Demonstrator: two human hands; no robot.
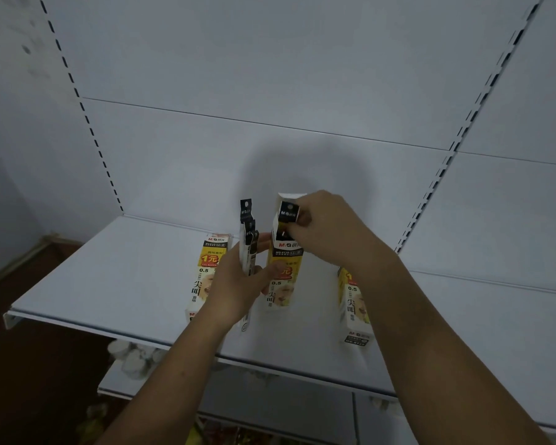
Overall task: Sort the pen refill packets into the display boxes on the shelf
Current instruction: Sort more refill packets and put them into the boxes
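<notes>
Three yellow-and-white display boxes stand on the white shelf [109, 284]: a left box [207, 271], a middle box [283, 281] with its top flap open, and a right box [353, 303] partly hidden by my right forearm. My left hand [238, 284] grips a bundle of several black-topped refill packets [248, 232] upright, and its thumb rests on the middle box. My right hand [321, 226] pinches one refill packet [289, 213] at the mouth of the middle box.
The white back panel rises behind the shelf, with slotted uprights at left [87, 123] and right [456, 146]. A lower shelf [270, 406] shows below, with pale items [132, 358] under the front edge and a dark floor at left.
</notes>
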